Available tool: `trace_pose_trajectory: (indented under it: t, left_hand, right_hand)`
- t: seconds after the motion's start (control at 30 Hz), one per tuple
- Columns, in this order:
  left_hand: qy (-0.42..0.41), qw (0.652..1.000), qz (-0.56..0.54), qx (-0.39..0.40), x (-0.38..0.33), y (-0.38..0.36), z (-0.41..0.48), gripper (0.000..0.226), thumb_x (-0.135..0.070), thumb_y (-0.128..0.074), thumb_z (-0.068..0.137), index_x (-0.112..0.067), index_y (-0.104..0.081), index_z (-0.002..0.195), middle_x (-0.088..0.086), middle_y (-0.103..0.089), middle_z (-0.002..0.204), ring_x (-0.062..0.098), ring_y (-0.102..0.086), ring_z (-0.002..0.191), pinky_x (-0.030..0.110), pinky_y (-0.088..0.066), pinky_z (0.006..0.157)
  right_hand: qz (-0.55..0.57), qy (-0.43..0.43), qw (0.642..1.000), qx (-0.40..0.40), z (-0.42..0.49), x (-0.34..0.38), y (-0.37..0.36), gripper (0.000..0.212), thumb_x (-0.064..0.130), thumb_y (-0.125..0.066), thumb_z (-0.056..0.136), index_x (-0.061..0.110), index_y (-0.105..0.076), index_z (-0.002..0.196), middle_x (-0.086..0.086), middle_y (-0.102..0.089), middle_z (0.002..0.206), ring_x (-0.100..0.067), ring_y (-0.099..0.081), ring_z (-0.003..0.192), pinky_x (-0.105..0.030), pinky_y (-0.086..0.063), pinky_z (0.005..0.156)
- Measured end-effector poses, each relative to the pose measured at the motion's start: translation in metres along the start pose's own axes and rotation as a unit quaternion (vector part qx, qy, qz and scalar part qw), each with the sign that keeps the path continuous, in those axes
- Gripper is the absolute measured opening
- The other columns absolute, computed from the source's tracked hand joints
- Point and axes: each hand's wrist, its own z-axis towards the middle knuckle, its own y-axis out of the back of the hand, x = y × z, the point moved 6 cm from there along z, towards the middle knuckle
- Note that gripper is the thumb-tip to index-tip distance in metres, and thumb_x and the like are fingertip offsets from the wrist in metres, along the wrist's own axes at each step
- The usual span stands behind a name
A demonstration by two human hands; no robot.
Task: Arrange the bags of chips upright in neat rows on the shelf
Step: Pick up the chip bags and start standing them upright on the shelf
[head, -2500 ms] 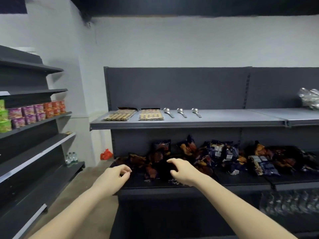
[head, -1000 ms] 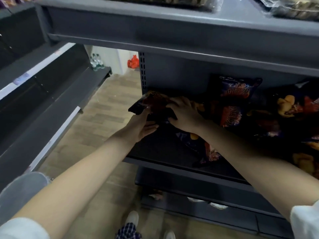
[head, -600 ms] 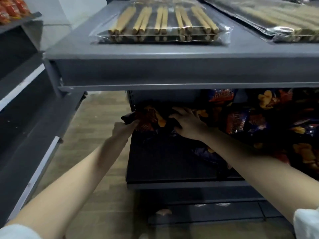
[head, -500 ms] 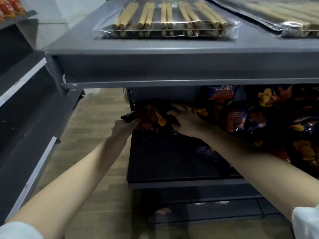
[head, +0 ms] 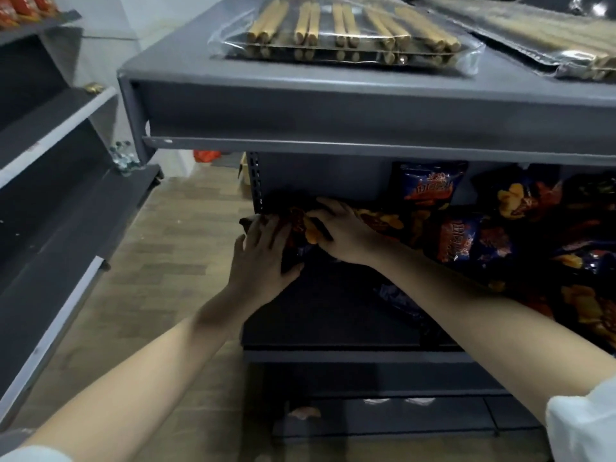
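So, chip bag [head: 301, 228] sits between both hands on the shelf [head: 333, 315]. L hand [head: 263, 255] presses flat-fingered on its end; R hand [head: 346, 236] curls over it. Next prob. stand it upright, w/ light squeeze.

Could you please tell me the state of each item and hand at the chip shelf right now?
Left hand: flat against end bag, fingers straight.
Right hand: resting on end bag, grip unclear.
End bag: tilted between both hands.
Back bag: upright.
Other bags: jumbled heap.
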Motion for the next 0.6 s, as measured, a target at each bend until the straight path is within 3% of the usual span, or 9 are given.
trace_pose_trajectory:
  t: [0.07, 0.2, 0.3, 0.4, 0.47, 0.53, 0.6]
  left_hand:
    - [-0.012, 0.996, 0.02, 0.083, 0.003, -0.014, -0.003, 0.073, -0.055, -0.046, 0.087, -0.032, -0.012, 0.148, -0.001, -0.006, 0.157, 0.027, -0.003, 0.143, 0.05, -0.02, 0.11]
    - [-0.033, 0.995, 0.022, 0.091, 0.012, -0.013, -0.005, 0.062, -0.042, -0.042, 0.094, -0.037, -0.01, 0.147, -0.006, -0.005, 0.157, 0.022, -0.003, 0.144, 0.049, -0.017, 0.112]
    - [-0.06, 0.994, 0.041, 0.087, 0.017, -0.012, -0.006, 0.061, -0.034, -0.046, 0.094, -0.033, -0.016, 0.147, -0.003, -0.012, 0.157, 0.024, -0.01, 0.144, 0.048, -0.023, 0.111]
    - [-0.143, 0.986, 0.033, 0.076, 0.02, -0.016, -0.007, 0.063, -0.027, -0.055, 0.089, -0.029, -0.026, 0.146, 0.002, -0.027, 0.153, 0.03, -0.023, 0.141, 0.048, -0.04, 0.101]
    - [-0.192, 0.975, 0.034, 0.101, 0.027, -0.018, -0.007, 0.06, -0.03, -0.048, 0.092, -0.032, -0.022, 0.146, -0.001, -0.021, 0.155, 0.027, -0.017, 0.143, 0.044, -0.039, 0.103]
    - [-0.247, 0.96, 0.039, 0.124, 0.029, -0.015, -0.008, 0.055, -0.035, -0.035, 0.094, -0.034, -0.018, 0.147, -0.004, -0.016, 0.156, 0.024, -0.012, 0.144, 0.041, -0.036, 0.103]
    - [-0.286, 0.945, 0.068, 0.142, 0.033, -0.013, -0.009, 0.054, -0.036, -0.029, 0.095, -0.037, -0.013, 0.146, -0.007, -0.012, 0.156, 0.021, -0.009, 0.144, 0.037, -0.033, 0.105]
  right_hand:
    - [0.006, 0.008, 1.0, 0.005, 0.007, 0.008, -0.003, 0.054, 0.03, -0.046, 0.096, 0.023, -0.029, 0.147, -0.006, -0.01, 0.158, -0.031, -0.01, 0.144, -0.045, -0.016, 0.118]
    - [-0.001, 0.036, 0.999, -0.005, 0.026, 0.021, -0.008, 0.051, 0.031, -0.043, 0.097, 0.023, -0.031, 0.146, -0.007, -0.014, 0.157, -0.033, -0.015, 0.143, -0.047, -0.018, 0.116]
    - [-0.012, 0.047, 0.999, 0.005, 0.042, 0.028, -0.011, 0.05, 0.028, -0.042, 0.097, 0.021, -0.032, 0.145, -0.009, -0.014, 0.157, -0.033, -0.014, 0.144, -0.046, -0.017, 0.117]
    - [0.005, 0.036, 0.999, 0.002, 0.054, 0.032, -0.003, 0.049, 0.025, -0.041, 0.098, 0.02, -0.03, 0.146, -0.007, -0.012, 0.158, -0.031, -0.011, 0.145, -0.041, -0.015, 0.118]
    - [0.016, 0.045, 0.999, -0.005, 0.061, 0.035, 0.003, 0.05, 0.027, -0.043, 0.098, 0.02, -0.03, 0.146, -0.007, -0.016, 0.157, -0.029, -0.013, 0.145, -0.039, -0.017, 0.116]
    - [0.023, 0.057, 0.998, 0.022, 0.066, 0.037, 0.001, 0.058, 0.034, -0.051, 0.095, 0.019, -0.03, 0.147, -0.006, -0.024, 0.155, -0.025, -0.021, 0.143, -0.036, -0.022, 0.114]
    - [0.033, 0.043, 0.994, 0.098, 0.067, 0.034, -0.012, 0.07, 0.041, -0.058, 0.09, 0.02, -0.025, 0.149, -0.005, -0.027, 0.155, -0.023, -0.028, 0.141, -0.032, -0.028, 0.111]
